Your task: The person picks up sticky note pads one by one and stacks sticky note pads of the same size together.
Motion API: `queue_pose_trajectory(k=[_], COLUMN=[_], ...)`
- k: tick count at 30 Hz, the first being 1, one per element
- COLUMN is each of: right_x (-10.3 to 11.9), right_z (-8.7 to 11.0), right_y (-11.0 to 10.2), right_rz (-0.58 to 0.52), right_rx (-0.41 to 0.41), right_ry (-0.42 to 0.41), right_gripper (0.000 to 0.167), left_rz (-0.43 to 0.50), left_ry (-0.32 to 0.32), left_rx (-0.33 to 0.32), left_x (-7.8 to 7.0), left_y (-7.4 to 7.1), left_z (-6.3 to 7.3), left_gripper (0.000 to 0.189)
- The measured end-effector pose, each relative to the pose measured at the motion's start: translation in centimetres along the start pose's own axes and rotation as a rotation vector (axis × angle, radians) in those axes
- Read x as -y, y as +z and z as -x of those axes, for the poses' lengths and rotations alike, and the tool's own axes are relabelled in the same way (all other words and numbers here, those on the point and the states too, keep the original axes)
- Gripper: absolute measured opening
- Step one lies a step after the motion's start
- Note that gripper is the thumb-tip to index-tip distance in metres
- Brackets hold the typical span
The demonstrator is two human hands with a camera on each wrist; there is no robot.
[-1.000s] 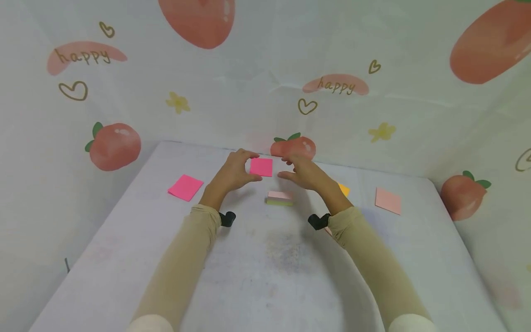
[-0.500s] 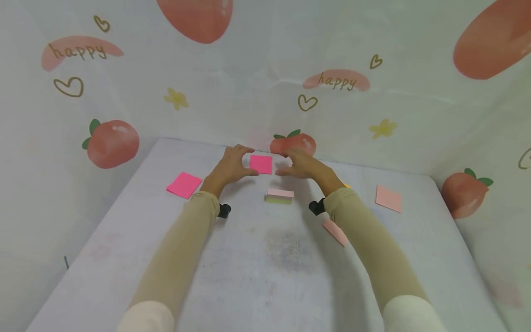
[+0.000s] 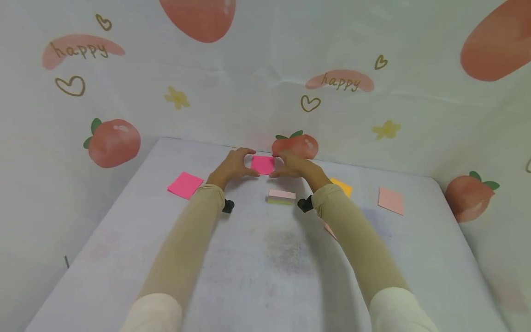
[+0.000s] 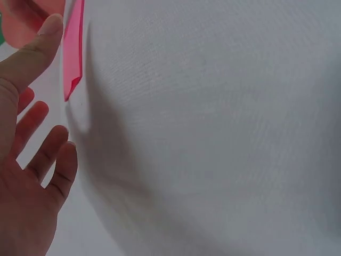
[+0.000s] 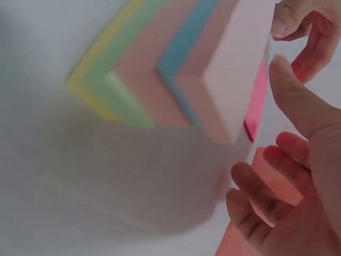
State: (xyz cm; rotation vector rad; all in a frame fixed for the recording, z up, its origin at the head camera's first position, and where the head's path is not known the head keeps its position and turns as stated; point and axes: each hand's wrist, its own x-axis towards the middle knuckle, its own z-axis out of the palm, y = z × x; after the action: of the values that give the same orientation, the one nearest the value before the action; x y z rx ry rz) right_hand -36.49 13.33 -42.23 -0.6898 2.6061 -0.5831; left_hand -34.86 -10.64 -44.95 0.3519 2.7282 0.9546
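Note:
A bright pink sticky note pad [image 3: 262, 165] lies near the table's back edge, between both hands. My left hand [image 3: 233, 168] is at its left side, thumb and fingers apart and bent toward it. On the other side my right hand [image 3: 293, 166] is spread in a similar curve. In the left wrist view the thumb is close to the pink pad [image 4: 73, 53]; contact cannot be told. The right wrist view has the right hand's fingers apart, holding nothing. Nearer me sits a layered stack of sticky notes [image 3: 281, 197], with yellow, green, pink and blue layers [image 5: 181, 64].
Another bright pink note [image 3: 185, 185] lies at the left. To the right are an orange note [image 3: 341, 186] and a light pink one [image 3: 391, 201]. A further pink note [image 3: 330, 231] is partly hidden by the right forearm. A patterned wall cloth [image 3: 249, 92] rises behind the table.
My right hand has moved left, closer to the bright pink pad. The left hand stays by the pad's left side. The orange note shows more beside the right forearm.

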Motion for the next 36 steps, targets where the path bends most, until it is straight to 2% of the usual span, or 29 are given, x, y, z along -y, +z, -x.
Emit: queue_pose_trajectory(k=[5, 11, 15, 22, 27, 31, 36], right_x=[0.4, 0.2, 0.2, 0.6, 0.9, 0.9, 1.0], right_z=[-0.6, -1.2, -1.5, -1.8, -1.7, -1.9, -1.9], right_y=[0.1, 0.1, 0.1, 0.1, 0.0, 0.1, 0.2], right_rz=[0.025, 0.024, 0.040, 0.076, 0.047, 0.035, 0.023], right_rx=[0.013, 0.032, 0.051, 0.063, 0.073, 0.080, 0.076], right_ry=[0.000, 0.040, 0.050, 0.018, 0.054, 0.073, 0.076], right_gripper=[0.081, 0.085, 0.085, 0.081, 0.080, 0.081, 0.080], left_rz=[0.014, 0.024, 0.027, -0.002, 0.016, 0.042, 0.064], left_ry=[0.002, 0.003, -0.022, -0.046, -0.043, -0.020, 0.052], left_rx=[-0.002, -0.015, -0.009, 0.016, 0.003, -0.008, -0.011], left_x=[0.6, 0.7, 0.5, 0.4, 0.5, 0.4, 0.3], left_y=[0.7, 1.3, 1.3, 1.0, 0.9, 1.1, 1.3], left_z=[-0.6, -1.0, -0.9, -0.9, -0.9, -0.9, -1.1], left_gripper=[0.081, 0.081, 0.079, 0.075, 0.073, 0.073, 0.077])
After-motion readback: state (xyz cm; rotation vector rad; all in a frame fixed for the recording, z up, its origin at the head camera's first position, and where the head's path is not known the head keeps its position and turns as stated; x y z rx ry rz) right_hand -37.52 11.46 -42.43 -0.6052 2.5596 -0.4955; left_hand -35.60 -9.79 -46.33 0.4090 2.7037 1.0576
